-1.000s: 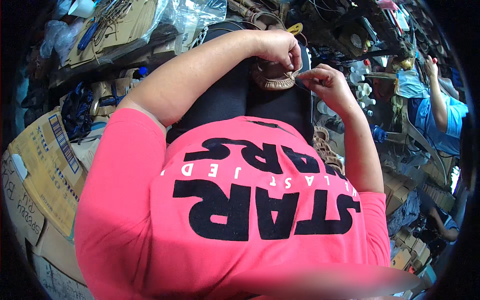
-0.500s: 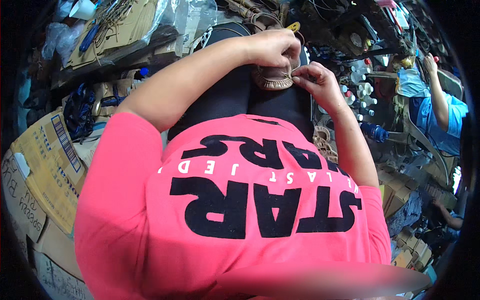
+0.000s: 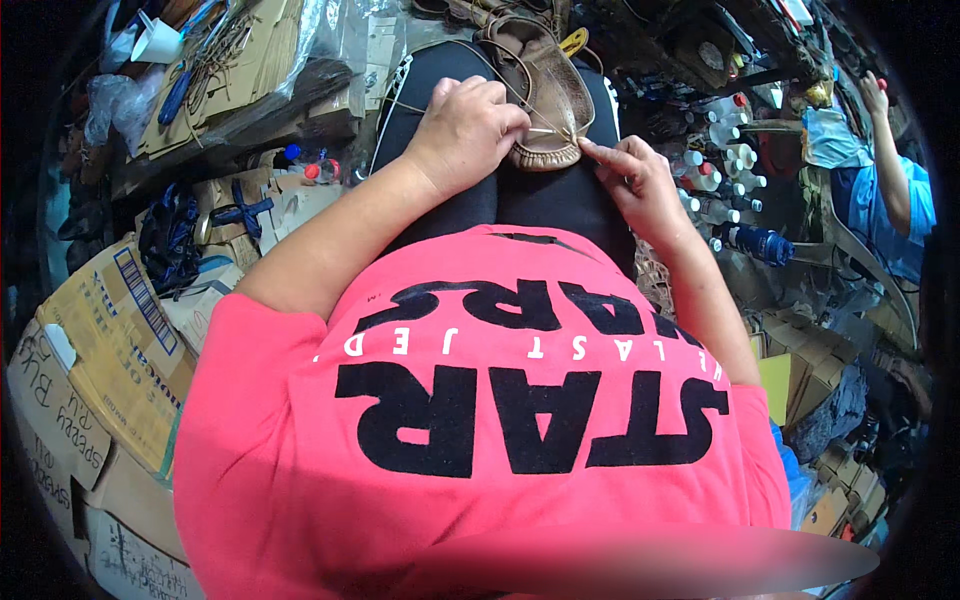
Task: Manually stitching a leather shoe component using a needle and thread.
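Observation:
A brown leather moccasin shoe [image 3: 560, 95] rests on my dark-trousered lap, its puckered toe seam [image 3: 545, 158] towards me. My left hand [image 3: 468, 132] is closed beside the toe's left side. Its fingertips pinch a thin pale strand [image 3: 541, 131] running across to the seam; whether it is thread or a needle cannot be made out. A loose cord [image 3: 428, 48] loops over my left thigh and the shoe. At the toe's right edge, my right hand [image 3: 638, 178] grips the seam between thumb and forefinger, the other fingers curled.
Cardboard sheets [image 3: 240, 75] and a white cup [image 3: 157, 40] lie at the far left. A carton [image 3: 115, 345] stands at the near left. Several bottles [image 3: 735, 155] cluster to the right. Farther right sits a person in a blue top [image 3: 905, 205], one arm raised.
My left hand has moved left and nearer from above the shoe, uncovering its upper and drawing the strand out. My right hand stays at the toe edge, its fingers slightly shifted.

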Available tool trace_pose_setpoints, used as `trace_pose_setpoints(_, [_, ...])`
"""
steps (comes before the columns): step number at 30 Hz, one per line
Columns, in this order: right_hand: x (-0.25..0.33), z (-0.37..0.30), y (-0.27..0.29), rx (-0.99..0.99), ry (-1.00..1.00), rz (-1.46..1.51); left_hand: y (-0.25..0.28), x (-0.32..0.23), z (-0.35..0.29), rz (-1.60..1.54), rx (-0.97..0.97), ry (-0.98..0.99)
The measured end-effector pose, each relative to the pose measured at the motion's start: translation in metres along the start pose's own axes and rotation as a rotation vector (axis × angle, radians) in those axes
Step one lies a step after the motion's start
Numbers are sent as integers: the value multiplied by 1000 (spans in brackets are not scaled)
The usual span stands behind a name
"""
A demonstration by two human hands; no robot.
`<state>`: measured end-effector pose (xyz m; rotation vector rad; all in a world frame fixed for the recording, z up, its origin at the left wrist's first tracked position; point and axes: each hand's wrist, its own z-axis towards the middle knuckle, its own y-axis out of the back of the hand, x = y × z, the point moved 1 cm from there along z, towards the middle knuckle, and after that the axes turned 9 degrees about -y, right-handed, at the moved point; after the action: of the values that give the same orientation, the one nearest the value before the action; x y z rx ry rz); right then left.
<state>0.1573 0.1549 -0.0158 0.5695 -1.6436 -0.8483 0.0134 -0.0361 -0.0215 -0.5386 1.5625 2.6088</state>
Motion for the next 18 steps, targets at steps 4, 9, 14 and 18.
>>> trace_pose_setpoints(4, [-19,17,8,198,-81,282,-9,6,8,-329,-99,-33])
trace_pose_setpoints(9, [-28,37,16,305,-29,308,-17,13,8,-278,-31,30])
trace_pose_setpoints(14, [-34,44,11,294,5,353,-20,15,9,-248,-63,8])
trace_pose_setpoints(18, [-33,44,12,304,-4,374,-20,17,8,-281,-23,56])
